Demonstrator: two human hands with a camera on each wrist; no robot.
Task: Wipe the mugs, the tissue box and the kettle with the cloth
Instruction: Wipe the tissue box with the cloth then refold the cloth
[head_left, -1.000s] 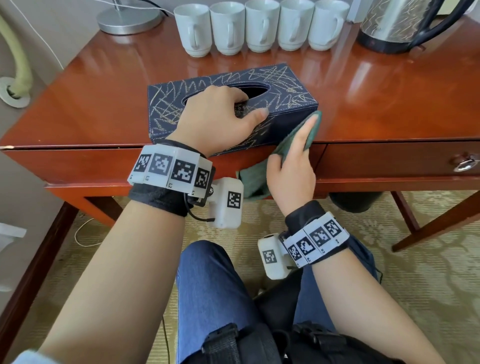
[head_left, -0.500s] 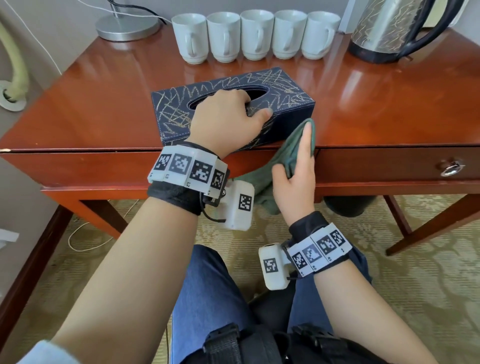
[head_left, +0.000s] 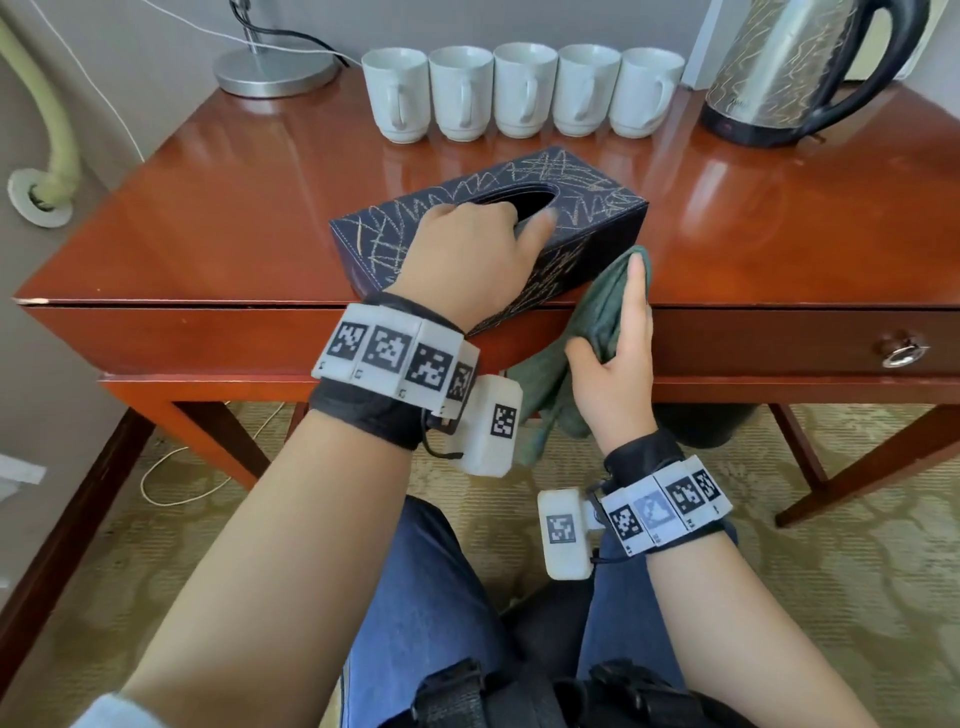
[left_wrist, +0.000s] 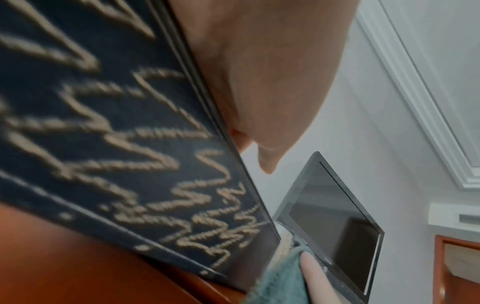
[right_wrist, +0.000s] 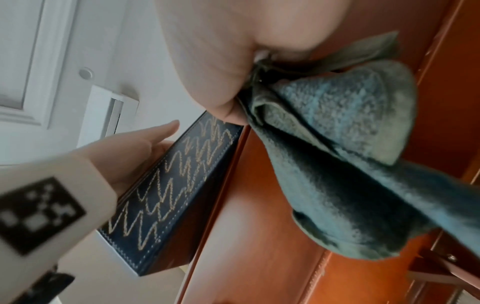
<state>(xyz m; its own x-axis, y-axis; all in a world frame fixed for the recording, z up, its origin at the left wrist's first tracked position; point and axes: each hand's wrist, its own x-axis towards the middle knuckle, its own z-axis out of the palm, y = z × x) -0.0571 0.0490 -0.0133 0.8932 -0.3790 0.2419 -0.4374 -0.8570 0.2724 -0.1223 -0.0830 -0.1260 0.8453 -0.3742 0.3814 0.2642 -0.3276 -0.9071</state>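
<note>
On the table (head_left: 208, 218), the left grip (head_left: 467, 260) curls over the box (head_left: 597, 208), holding it; the right grip (head_left: 618, 364) pinches the cloth (head_left: 550, 400) just beside the box's right end.

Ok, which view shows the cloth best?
Right wrist view: the cloth is close up, gripped by the right hand. The head view shows it partly behind that hand; the left wrist view catches only a corner.

A glossy reddish wooden desk (head_left: 249, 208) spans the far half of the scene. Its drawer (head_left: 769, 338) on the right has a metal ring pull (head_left: 901, 354). Below lies a beige-green patterned carpet (head_left: 857, 597). A round metal lamp base (head_left: 275, 73) stands far left against a grey wall (head_left: 156, 62). A pale green pipe (head_left: 57, 135) runs down on the left. Light glares off the desktop.
</note>
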